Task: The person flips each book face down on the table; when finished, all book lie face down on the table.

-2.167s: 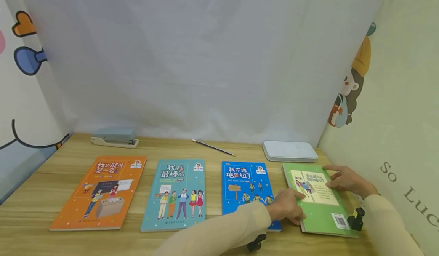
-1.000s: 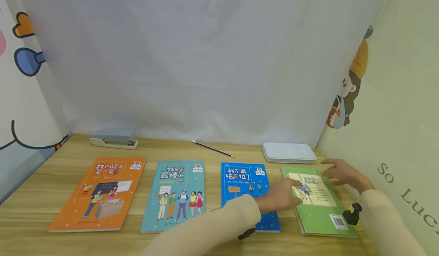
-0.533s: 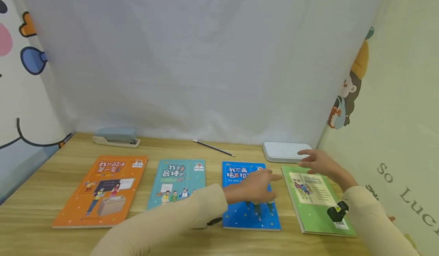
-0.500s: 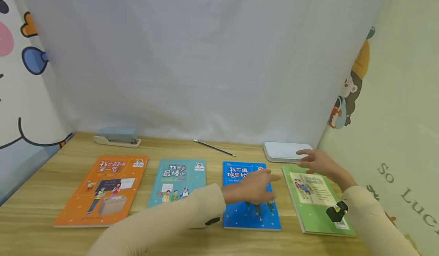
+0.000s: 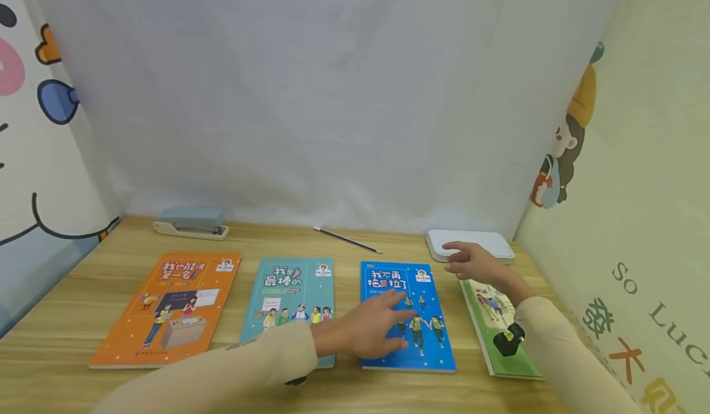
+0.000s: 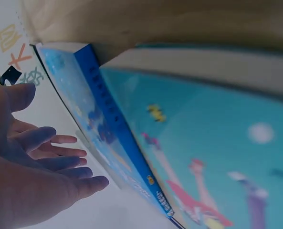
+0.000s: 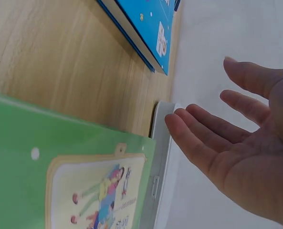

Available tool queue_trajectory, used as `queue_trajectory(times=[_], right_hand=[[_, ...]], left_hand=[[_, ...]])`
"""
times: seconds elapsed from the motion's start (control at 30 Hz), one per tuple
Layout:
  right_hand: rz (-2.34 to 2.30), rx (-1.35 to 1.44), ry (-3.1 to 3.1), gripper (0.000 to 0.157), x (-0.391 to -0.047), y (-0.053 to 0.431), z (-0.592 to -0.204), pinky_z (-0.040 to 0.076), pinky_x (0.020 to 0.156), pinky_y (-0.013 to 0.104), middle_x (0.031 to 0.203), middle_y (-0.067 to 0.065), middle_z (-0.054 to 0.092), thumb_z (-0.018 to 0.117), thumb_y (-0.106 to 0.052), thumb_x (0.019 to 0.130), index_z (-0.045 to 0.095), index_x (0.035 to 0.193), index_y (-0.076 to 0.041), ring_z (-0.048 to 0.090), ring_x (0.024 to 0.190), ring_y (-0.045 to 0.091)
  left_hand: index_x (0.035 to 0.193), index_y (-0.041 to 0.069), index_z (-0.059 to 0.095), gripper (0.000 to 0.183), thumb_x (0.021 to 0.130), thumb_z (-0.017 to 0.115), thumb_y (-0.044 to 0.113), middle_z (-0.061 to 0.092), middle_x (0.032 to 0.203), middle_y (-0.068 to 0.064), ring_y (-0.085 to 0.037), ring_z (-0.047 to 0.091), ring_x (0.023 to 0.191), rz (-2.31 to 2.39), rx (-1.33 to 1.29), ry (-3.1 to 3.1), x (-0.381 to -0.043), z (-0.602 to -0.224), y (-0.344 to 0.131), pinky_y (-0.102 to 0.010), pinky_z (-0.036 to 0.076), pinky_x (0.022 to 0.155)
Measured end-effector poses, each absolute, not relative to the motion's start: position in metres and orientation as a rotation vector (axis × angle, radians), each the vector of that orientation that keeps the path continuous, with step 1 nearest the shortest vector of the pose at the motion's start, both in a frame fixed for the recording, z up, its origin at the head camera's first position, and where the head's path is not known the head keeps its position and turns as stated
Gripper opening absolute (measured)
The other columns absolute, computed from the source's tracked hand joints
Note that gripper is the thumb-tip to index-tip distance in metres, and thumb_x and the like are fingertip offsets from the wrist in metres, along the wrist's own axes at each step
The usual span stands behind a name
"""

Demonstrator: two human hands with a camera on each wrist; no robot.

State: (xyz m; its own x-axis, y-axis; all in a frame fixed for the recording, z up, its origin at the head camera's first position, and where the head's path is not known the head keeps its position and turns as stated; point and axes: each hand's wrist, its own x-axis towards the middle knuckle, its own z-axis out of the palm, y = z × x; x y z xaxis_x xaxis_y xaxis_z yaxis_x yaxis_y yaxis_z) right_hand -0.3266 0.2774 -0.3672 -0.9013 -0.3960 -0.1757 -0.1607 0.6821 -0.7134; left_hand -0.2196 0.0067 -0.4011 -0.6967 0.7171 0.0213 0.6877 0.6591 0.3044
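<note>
Left wrist alone shows the spine (image 6: 115, 115) of the blue book (image 6: 91, 107).

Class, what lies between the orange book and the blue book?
In the head view, the teal book lies between the orange book and the blue book, partly covered by the left sleeve.

Wood-grain table (image 5: 299, 242) bears four books (image 5: 172, 315), a stapler (image 5: 191, 220), pencil (image 5: 347, 239), probably a case (image 5: 488, 240).
</note>
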Motion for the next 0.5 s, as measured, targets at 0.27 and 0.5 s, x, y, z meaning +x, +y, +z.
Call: queue_trajectory(times=[0.27,0.5], right_hand=[[-1.028,-0.405,2.576,0.059,-0.333,0.253,-0.384,0.053,0.097,0.054,0.143,0.039,0.044,0.061,-0.013,0.098,0.036,0.149,0.005,0.052,0.129,0.05],[-0.971,-0.355,2.624,0.062,-0.334,0.239,-0.395,0.052,0.099,0.054,0.147,0.036,0.042,0.065,-0.019,0.097,0.039,0.149,0.002,0.044,0.134,0.053]], left_hand=[[0.151,0.026,0.046,0.062,0.095,0.064,0.046,0.03,0.164,-0.011,-0.035,0.026,0.152,0.341,1.19,2.727,-0.206,-0.412,-0.012,-0.05,0.03,0.12],[0.149,0.033,0.047,0.057,0.096,0.064,0.044,0.027,0.165,-0.009,-0.035,0.021,0.154,0.359,1.174,2.662,-0.201,-0.417,-0.019,-0.053,0.029,0.12]])
